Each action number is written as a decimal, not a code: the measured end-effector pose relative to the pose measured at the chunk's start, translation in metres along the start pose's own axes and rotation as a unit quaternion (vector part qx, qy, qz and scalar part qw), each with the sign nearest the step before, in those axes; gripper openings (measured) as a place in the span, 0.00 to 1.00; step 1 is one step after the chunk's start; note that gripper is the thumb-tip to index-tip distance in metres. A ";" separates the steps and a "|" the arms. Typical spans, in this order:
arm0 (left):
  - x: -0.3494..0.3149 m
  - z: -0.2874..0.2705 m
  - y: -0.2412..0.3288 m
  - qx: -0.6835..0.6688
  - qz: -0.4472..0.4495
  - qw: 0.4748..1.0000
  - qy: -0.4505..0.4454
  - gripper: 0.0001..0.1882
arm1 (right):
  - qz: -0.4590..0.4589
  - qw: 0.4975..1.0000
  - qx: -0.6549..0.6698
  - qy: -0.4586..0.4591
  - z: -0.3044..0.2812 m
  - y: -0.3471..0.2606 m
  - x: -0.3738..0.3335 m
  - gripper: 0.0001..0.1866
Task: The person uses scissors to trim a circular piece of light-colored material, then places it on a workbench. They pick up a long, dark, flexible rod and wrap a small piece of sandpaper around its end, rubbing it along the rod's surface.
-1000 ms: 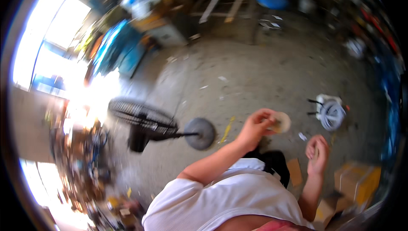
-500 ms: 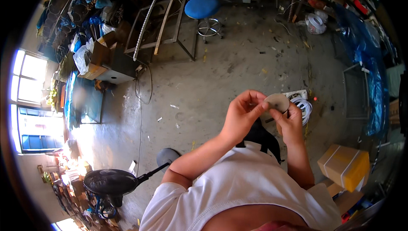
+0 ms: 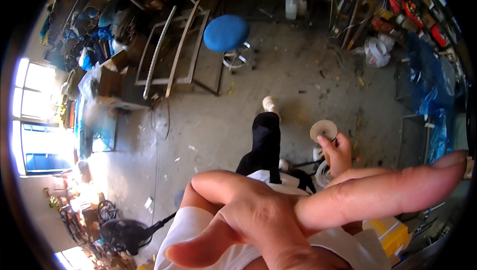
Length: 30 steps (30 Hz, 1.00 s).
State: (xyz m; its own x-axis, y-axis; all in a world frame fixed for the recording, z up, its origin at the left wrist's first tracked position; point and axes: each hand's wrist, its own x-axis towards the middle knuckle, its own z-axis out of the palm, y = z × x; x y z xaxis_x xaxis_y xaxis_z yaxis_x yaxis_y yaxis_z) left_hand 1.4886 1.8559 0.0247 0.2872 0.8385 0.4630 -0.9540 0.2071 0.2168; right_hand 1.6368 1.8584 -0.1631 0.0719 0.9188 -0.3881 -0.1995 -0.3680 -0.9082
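Observation:
A thin, round, beige-grey disc (image 3: 323, 128) with a dark centre is held up by my right hand (image 3: 340, 151), pinched at its lower edge between thumb and fingers. My left hand (image 3: 278, 215) is very close to the head view and looks large. One of its fingers stretches far to the right, while the thumb points to the lower left. Nothing shows in that hand, and it is well apart from the disc. It covers part of my white shirt and my right forearm.
A coil of white hose or cable (image 3: 323, 174) lies on the floor below my right hand. Ahead stand a blue round stool (image 3: 226, 33) and a metal frame (image 3: 189, 77). A black fan (image 3: 124, 235) is at lower left, a yellow-brown box (image 3: 392, 235) at lower right.
My left hand has let go of the disc and come up close to the camera. My right hand keeps the disc. The view has shifted, and my leg and shoe now show ahead.

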 end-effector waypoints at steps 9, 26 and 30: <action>0.204 -0.129 0.066 -0.041 -0.016 0.996 -0.083 0.26 | -0.010 0.999 -0.046 0.024 0.023 -0.078 0.225 0.10; 0.441 -0.374 0.204 0.282 -0.058 0.956 0.058 0.32 | 0.002 0.998 -0.025 -0.049 0.073 -0.226 0.630 0.05; 0.460 -0.494 0.219 0.329 -0.076 0.860 0.382 0.14 | -0.003 0.996 -0.022 -0.082 0.081 -0.266 0.755 0.05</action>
State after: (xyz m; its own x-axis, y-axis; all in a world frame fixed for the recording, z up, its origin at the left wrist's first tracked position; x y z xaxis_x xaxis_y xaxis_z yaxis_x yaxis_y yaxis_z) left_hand 1.3693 2.5363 -0.1395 0.0234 0.9654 -0.2597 -0.5833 0.2241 0.7807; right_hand 1.6647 2.6613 -0.2022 -0.0893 0.9308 -0.3545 -0.1568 -0.3646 -0.9179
